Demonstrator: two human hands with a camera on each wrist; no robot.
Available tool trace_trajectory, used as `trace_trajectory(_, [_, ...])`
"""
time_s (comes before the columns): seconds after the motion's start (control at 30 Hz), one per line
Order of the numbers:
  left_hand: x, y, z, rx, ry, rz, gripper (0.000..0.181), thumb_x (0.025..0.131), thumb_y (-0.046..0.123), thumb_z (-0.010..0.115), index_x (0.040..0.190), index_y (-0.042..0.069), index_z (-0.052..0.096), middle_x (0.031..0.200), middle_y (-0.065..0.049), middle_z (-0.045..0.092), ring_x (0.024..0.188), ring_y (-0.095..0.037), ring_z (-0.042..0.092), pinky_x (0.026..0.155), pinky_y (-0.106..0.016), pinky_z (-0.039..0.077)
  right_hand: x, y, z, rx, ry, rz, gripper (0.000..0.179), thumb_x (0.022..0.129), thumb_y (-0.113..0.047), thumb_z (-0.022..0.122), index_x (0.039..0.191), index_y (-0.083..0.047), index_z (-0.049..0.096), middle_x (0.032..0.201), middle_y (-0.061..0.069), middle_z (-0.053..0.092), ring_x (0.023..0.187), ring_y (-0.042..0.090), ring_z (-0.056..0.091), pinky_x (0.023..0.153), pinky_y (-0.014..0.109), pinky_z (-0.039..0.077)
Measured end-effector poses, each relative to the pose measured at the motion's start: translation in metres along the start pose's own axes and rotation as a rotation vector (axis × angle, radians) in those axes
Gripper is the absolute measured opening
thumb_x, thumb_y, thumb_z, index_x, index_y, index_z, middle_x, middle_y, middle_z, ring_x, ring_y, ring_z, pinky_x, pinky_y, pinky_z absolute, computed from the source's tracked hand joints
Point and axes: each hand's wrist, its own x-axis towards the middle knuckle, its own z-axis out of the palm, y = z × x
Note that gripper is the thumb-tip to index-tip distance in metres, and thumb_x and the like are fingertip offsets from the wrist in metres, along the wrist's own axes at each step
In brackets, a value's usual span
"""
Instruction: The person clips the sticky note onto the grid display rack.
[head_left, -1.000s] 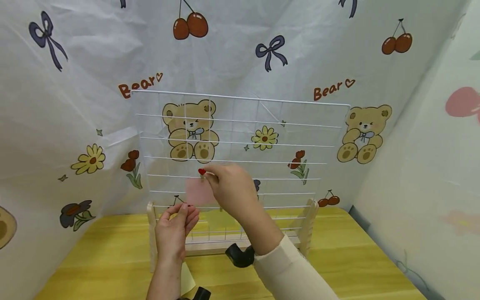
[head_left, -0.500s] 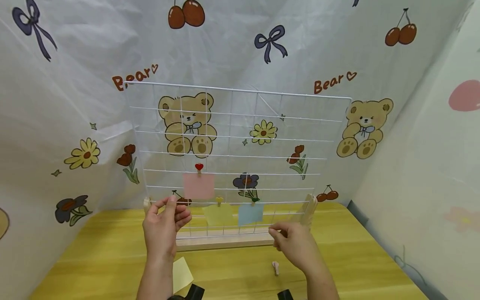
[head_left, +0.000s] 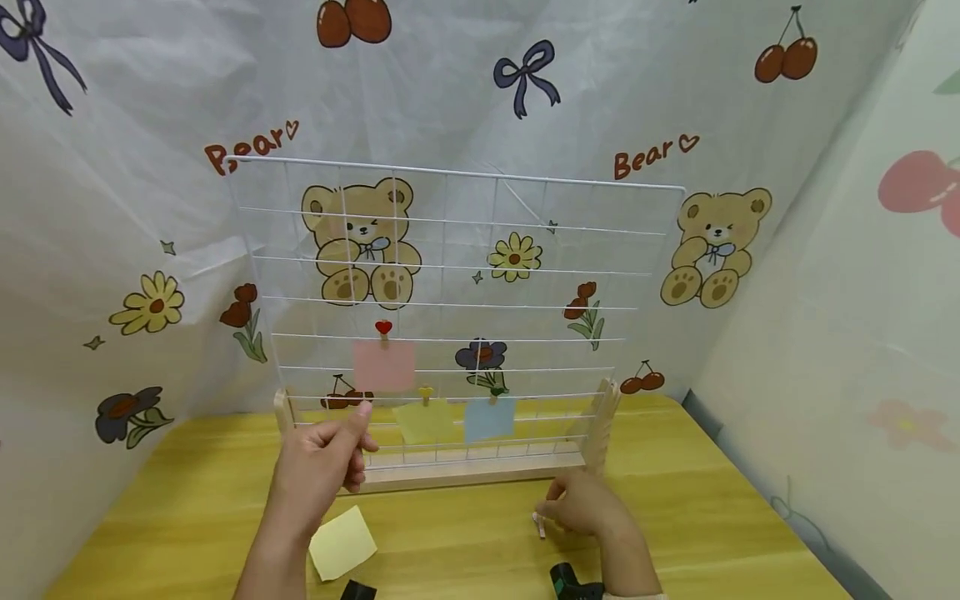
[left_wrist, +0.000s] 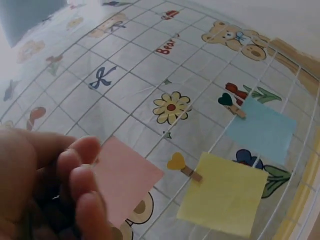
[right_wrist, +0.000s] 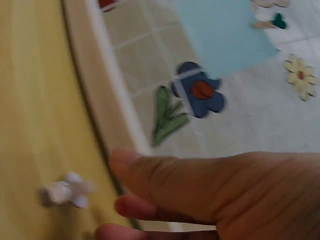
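Observation:
My right hand (head_left: 588, 504) is low over the table, its fingertips right at a small pale clothespin (head_left: 539, 525). In the right wrist view the clothespin (right_wrist: 64, 192) lies a little apart from the thumb and fingers. My left hand (head_left: 318, 462) holds nothing and hovers before the white wire grid (head_left: 450, 305), fingers loosely bent. A pink note (head_left: 385, 367) hangs on the grid from a red heart clothespin (head_left: 384, 328). Lower down, a yellow note (left_wrist: 224, 195) hangs from a yellow heart clothespin (left_wrist: 184, 167), and a blue note (left_wrist: 262, 129) from a green heart clothespin (left_wrist: 231, 105).
A pale yellow note (head_left: 342, 543) lies on the wood-grain table (head_left: 450, 542), right of my left forearm. The grid stands in a wooden base (head_left: 472, 473) with upright side posts. Behind it hangs a white cloth (head_left: 450, 100) printed with bears.
My right hand has let go of the red heart clothespin on the pink note and moved down right to the pale clothespin on the table. My left hand has shifted slightly left and down.

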Motion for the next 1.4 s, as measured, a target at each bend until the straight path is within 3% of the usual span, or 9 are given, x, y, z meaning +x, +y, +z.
trace_trajectory(0.1, [0.0,-0.01,-0.017,0.252,-0.256,-0.042,0.049,0.1,0.049,0.061,0.085,0.005,0.074,0.069,-0.005,0.063,0.062,-0.019,0.06,0.057,-0.035,0.056,0.009,-0.003,0.015,-0.013,0.025,-0.033,0.03,0.086,-0.028,0.083,0.082,-0.008,0.062,0.063,0.001,0.058,0.058,0.016,0.05,0.053,0.029,0.04])
trace_trajectory(0.17, [0.004,-0.023,-0.031,0.449,-0.374,-0.061,0.042,0.1,0.046,0.062,0.096,0.007,0.075,0.08,-0.005,0.068,0.071,-0.02,0.064,0.061,-0.037,0.056,0.012,-0.006,0.021,-0.024,0.047,-0.027,0.034,0.084,-0.031,0.085,0.079,-0.009,0.059,0.063,0.0,0.057,0.058,0.016,0.05,0.053,0.029,0.04])
trace_trajectory(0.27, [0.012,-0.047,-0.051,0.751,-0.419,-0.09,0.04,0.097,0.042,0.068,0.109,0.003,0.073,0.099,-0.012,0.073,0.086,-0.028,0.068,0.07,-0.047,0.057,0.014,-0.008,0.025,-0.05,0.071,-0.015,0.035,0.082,-0.031,0.086,0.075,-0.01,0.059,0.06,0.001,0.058,0.057,0.017,0.05,0.052,0.03,0.038])
trace_trajectory(0.37, [0.019,-0.067,-0.059,0.937,-0.381,-0.172,0.051,0.09,0.04,0.076,0.112,-0.005,0.068,0.111,-0.018,0.072,0.097,-0.032,0.067,0.082,-0.054,0.055,0.014,-0.006,0.026,-0.073,0.074,-0.008,0.032,0.082,-0.025,0.085,0.071,-0.01,0.06,0.057,0.001,0.059,0.055,0.017,0.049,0.052,0.029,0.037])
trace_trajectory(0.5, [0.024,-0.087,-0.057,0.949,-0.353,-0.213,0.049,0.081,0.031,0.087,0.1,-0.007,0.063,0.095,-0.016,0.068,0.085,-0.028,0.061,0.077,-0.048,0.054,0.013,-0.001,0.025,-0.073,0.057,-0.024,0.028,0.084,-0.017,0.082,0.07,-0.01,0.059,0.054,0.001,0.061,0.053,0.016,0.051,0.052,0.028,0.038])
trace_trajectory(0.6, [0.024,-0.095,-0.052,0.941,-0.333,-0.184,0.043,0.074,0.022,0.091,0.09,-0.001,0.059,0.084,-0.011,0.061,0.077,-0.025,0.055,0.07,-0.042,0.05,0.012,0.001,0.025,-0.064,0.06,-0.049,0.026,0.085,-0.011,0.079,0.069,-0.01,0.059,0.051,0.001,0.061,0.049,0.015,0.051,0.05,0.027,0.038])
trace_trajectory(0.77, [0.024,-0.103,-0.047,0.935,-0.326,-0.153,0.041,0.069,0.009,0.092,0.086,0.0,0.056,0.081,-0.011,0.059,0.076,-0.026,0.054,0.069,-0.04,0.05,0.011,0.0,0.022,-0.072,0.065,-0.059,0.022,0.084,-0.006,0.073,0.068,-0.009,0.057,0.055,0.0,0.058,0.05,0.015,0.047,0.05,0.027,0.036])
trace_trajectory(1.07, [0.027,-0.111,-0.048,0.986,-0.343,-0.134,0.027,0.072,0.002,0.087,0.082,0.004,0.062,0.077,-0.006,0.06,0.073,-0.023,0.054,0.067,-0.037,0.049,0.008,0.001,0.02,-0.035,0.07,-0.053,0.016,0.081,-0.007,0.071,0.072,-0.009,0.057,0.062,0.001,0.055,0.055,0.015,0.048,0.052,0.027,0.037])
trace_trajectory(1.4, [0.021,-0.105,-0.048,0.921,-0.341,-0.125,0.014,0.075,-0.003,0.079,0.08,0.006,0.068,0.077,-0.004,0.062,0.073,-0.021,0.054,0.065,-0.033,0.047,0.009,0.006,0.017,-0.035,0.062,-0.041,0.017,0.081,-0.009,0.074,0.076,-0.009,0.058,0.066,0.003,0.056,0.059,0.018,0.049,0.053,0.029,0.037])
